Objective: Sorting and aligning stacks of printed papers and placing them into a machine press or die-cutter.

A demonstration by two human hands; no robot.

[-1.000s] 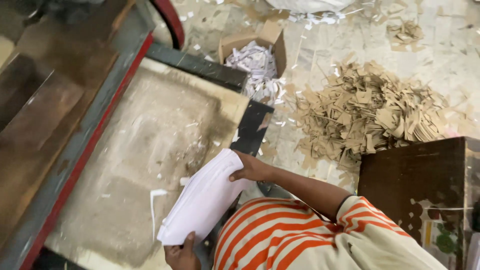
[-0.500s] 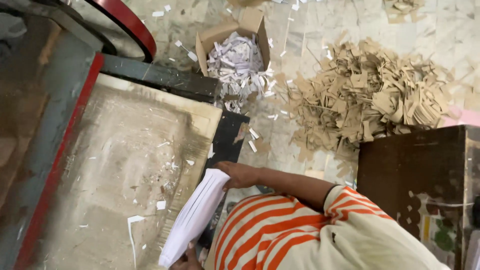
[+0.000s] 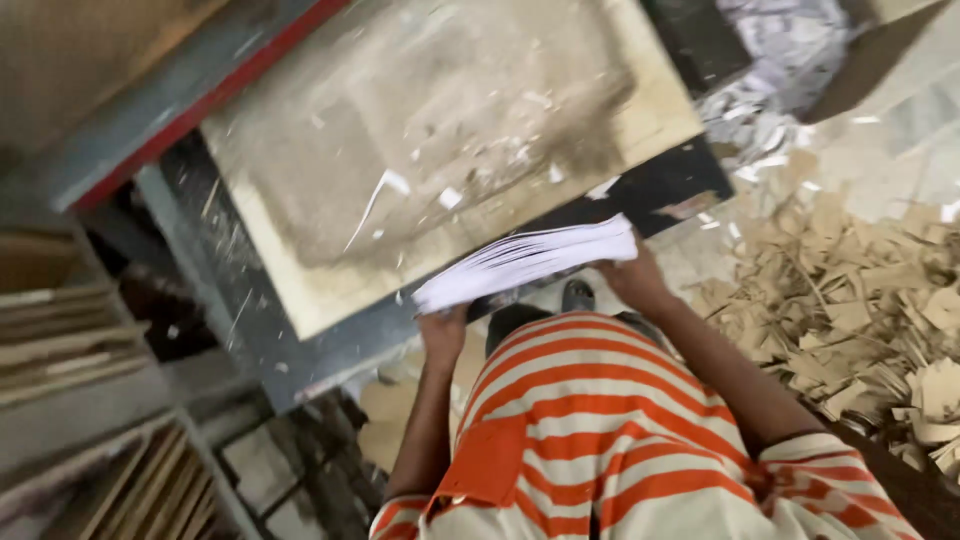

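I hold a thick stack of white paper sheets [image 3: 530, 258] edge-on in front of my orange-and-white striped shirt [image 3: 600, 440]. My left hand [image 3: 445, 335] grips the stack's left end from below. At the stack's right end, my right hand [image 3: 630, 278] closes on it. The stack hangs over the near edge of a dusty tan board [image 3: 430, 150] that tops a dark metal table [image 3: 250, 320]. A few white paper scraps lie on the board.
A grey rail with a red edge [image 3: 200, 90] runs along the board's far side. A heap of brown cardboard offcuts [image 3: 880, 310] covers the floor at right. White paper shreds [image 3: 780, 60] lie at top right. Stacked wooden boards [image 3: 60, 320] stand at left.
The view has swung round and come closer. The paper stack, held slanting beside the table before, now lies level across my front at the table's edge, both hands still on it.
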